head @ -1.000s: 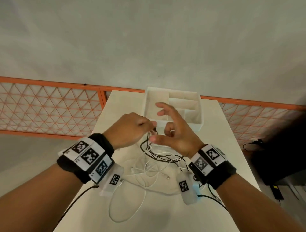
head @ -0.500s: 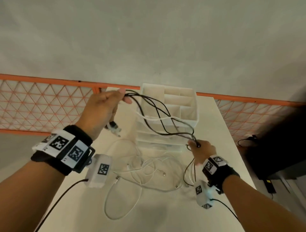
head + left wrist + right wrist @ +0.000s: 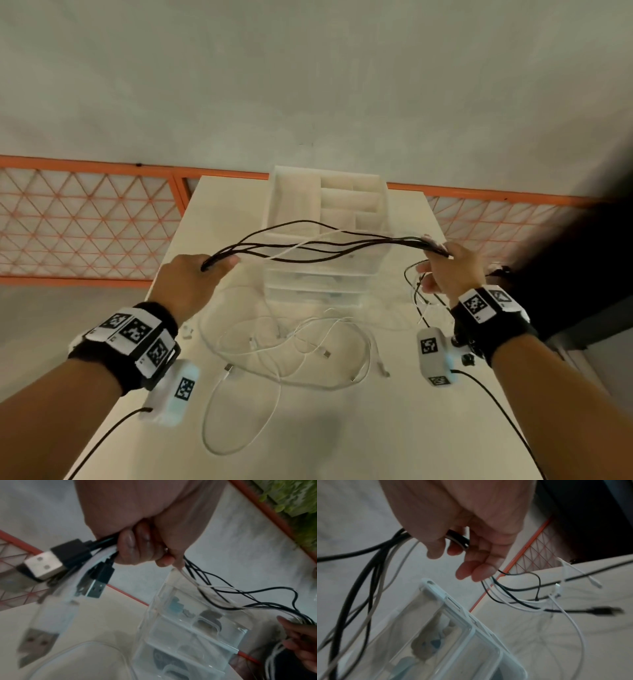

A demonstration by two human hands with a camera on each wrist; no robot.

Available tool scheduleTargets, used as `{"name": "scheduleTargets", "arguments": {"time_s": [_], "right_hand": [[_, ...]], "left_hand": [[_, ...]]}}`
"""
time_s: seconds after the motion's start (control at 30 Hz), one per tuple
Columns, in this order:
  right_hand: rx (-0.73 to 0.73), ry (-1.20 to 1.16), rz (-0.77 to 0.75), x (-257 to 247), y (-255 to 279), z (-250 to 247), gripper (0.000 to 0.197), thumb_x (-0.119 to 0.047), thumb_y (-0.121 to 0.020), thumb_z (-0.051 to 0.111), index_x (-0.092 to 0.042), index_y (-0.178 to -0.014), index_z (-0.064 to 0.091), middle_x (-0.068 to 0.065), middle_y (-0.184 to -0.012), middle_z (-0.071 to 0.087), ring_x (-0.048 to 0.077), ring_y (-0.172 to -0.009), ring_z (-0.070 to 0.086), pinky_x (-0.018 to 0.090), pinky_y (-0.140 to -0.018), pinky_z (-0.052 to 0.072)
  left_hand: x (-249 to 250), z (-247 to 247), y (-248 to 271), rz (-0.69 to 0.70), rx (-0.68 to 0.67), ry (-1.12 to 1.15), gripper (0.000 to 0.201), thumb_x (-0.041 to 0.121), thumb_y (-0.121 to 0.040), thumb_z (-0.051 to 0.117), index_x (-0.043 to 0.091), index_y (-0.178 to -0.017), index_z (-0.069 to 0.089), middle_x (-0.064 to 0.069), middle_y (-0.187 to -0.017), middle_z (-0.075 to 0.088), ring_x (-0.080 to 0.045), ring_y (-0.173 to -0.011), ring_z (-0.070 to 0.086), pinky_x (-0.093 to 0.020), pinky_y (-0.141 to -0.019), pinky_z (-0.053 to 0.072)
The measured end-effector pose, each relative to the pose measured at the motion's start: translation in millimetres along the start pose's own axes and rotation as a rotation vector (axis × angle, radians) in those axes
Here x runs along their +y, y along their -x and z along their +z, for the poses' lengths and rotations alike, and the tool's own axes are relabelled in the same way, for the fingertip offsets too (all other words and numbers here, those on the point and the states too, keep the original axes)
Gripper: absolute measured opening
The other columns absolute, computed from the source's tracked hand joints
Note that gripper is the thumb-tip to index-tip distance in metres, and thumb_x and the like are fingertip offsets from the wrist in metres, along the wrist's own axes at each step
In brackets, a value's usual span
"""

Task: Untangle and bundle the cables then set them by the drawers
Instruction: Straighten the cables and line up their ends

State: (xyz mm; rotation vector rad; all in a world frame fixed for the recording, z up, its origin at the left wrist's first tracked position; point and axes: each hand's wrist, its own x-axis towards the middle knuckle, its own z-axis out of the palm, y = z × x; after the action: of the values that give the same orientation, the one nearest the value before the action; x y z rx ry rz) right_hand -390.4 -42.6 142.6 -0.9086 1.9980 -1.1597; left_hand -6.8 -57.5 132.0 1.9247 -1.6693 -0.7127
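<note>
Several black cables (image 3: 322, 245) and one white strand hang stretched between my two hands, in front of the clear plastic drawers (image 3: 318, 274). My left hand (image 3: 191, 277) grips one end of the bunch; in the left wrist view USB plugs (image 3: 72, 557) stick out past its fingers (image 3: 135, 545). My right hand (image 3: 445, 267) pinches the other end between thumb and forefinger, and loose cable ends (image 3: 530, 596) dangle below its fingers (image 3: 476, 572). A tangle of white cables (image 3: 291, 346) lies on the white table (image 3: 342, 445).
The drawers stand at the table's far middle, with an open compartment tray (image 3: 342, 198) on top. An orange mesh railing (image 3: 85, 219) runs behind the table. Wrist camera units (image 3: 433, 356) and their black leads hang under both forearms.
My hands have pulled further apart and levelled out: the left came down from high up, the right rose, so the black cables now span almost straight across the drawers.
</note>
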Motion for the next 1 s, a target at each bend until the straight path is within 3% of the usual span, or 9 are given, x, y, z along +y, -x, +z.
{"name": "scheduleTargets", "arguments": {"time_s": [0.07, 0.23, 0.33, 0.43, 0.5, 0.63, 0.77, 0.9, 1.0], "right_hand": [[-0.088, -0.059, -0.047, 3, 4, 4, 0.022, -0.03, -0.097, 0.064, -0.009, -0.099, 0.071, 0.01, -0.062, 0.069, 0.025, -0.048, 0.054, 0.041, -0.058, 0.05], [-0.222, -0.224, -0.031, -9, 19, 13, 0.051, -0.04, -0.102, 0.05, -0.012, -0.059, 0.049, 0.018, -0.055, 0.06, 0.026, -0.045, 0.052, 0.03, -0.048, 0.046], [-0.31, -0.363, 0.007, -23, 31, 22, 0.044, -0.023, -0.102, 0.045, -0.011, -0.06, 0.046, 0.014, -0.048, 0.056, 0.028, -0.051, 0.048, 0.031, -0.049, 0.042], [-0.353, -0.521, -0.012, -38, 41, 34, 0.056, -0.044, -0.104, 0.046, -0.016, -0.056, 0.056, 0.005, -0.046, 0.054, 0.025, -0.046, 0.049, 0.031, -0.049, 0.043], [-0.366, -0.572, -0.033, -47, 46, 39, 0.061, -0.05, -0.101, 0.048, -0.019, -0.05, 0.057, 0.003, -0.046, 0.052, 0.025, -0.048, 0.048, 0.034, -0.052, 0.042], [-0.342, -0.664, 0.042, -60, 53, 40, 0.055, -0.05, -0.102, 0.046, -0.016, -0.059, 0.049, 0.003, -0.049, 0.052, 0.022, -0.047, 0.05, 0.032, -0.052, 0.043], [-0.38, -0.685, 0.066, -64, 58, 44, 0.056, -0.046, -0.104, 0.044, -0.014, -0.058, 0.047, 0.011, -0.054, 0.052, 0.024, -0.048, 0.051, 0.03, -0.05, 0.047], [-0.404, -0.527, -0.026, -57, 60, 43, 0.056, -0.046, -0.101, 0.051, -0.013, -0.055, 0.053, 0.009, -0.051, 0.057, 0.028, -0.052, 0.053, 0.034, -0.053, 0.045], [-0.313, -0.256, -0.039, -43, 50, 30, 0.058, -0.048, -0.1, 0.053, -0.012, -0.055, 0.052, 0.009, -0.048, 0.056, 0.027, -0.047, 0.051, 0.032, -0.049, 0.044]], "left_hand": [[-2, 5, 1, -0.004, -0.082, -0.065, 0.058, 0.061, -0.084, 0.061, 0.009, -0.061, 0.048, -0.003, -0.052, 0.051, -0.021, -0.05, 0.05, -0.029, -0.049, 0.033], [-11, 24, 9, -0.056, -0.273, 0.018, 0.037, 0.045, -0.066, 0.086, 0.014, -0.068, 0.067, 0.001, -0.066, 0.067, -0.015, -0.062, 0.06, -0.026, -0.056, 0.038], [1, 50, 16, -0.083, -0.407, 0.205, 0.036, 0.04, -0.07, 0.085, 0.006, -0.077, 0.074, 0.003, -0.058, 0.057, -0.005, -0.04, 0.041, -0.018, -0.044, 0.031], [22, 77, 25, -0.064, -0.57, 0.32, 0.025, 0.033, -0.07, 0.087, 0.02, -0.088, 0.076, 0.013, -0.065, 0.066, 0.005, -0.039, 0.045, -0.01, -0.043, 0.034], [33, 93, 31, -0.037, -0.669, 0.369, 0.029, 0.024, -0.072, 0.087, 0.025, -0.098, 0.074, 0.021, -0.055, 0.064, 0.008, -0.044, 0.051, -0.007, -0.045, 0.036], [43, 120, 36, -0.098, -0.773, 0.456, 0.052, 0.017, -0.071, 0.088, 0.019, -0.118, 0.067, 0.012, -0.048, 0.056, -0.002, -0.036, 0.035, -0.017, -0.039, 0.028], [55, 143, 42, -0.214, -0.76, 0.616, 0.071, 0.031, -0.062, 0.092, 0.014, -0.124, 0.062, -0.012, -0.049, 0.04, -0.011, -0.041, 0.024, -0.022, -0.042, 0.023], [67, 136, 38, -0.27, -0.702, 0.684, 0.04, 0.049, -0.08, 0.074, 0.022, -0.109, 0.069, 0.003, -0.047, 0.03, -0.011, -0.038, 0.022, -0.022, -0.041, 0.023], [63, 112, 22, -0.262, -0.639, 0.673, 0.033, 0.043, -0.095, 0.057, 0.016, -0.105, 0.072, 0.004, -0.047, 0.03, -0.012, -0.04, 0.022, -0.026, -0.042, 0.021]]}}
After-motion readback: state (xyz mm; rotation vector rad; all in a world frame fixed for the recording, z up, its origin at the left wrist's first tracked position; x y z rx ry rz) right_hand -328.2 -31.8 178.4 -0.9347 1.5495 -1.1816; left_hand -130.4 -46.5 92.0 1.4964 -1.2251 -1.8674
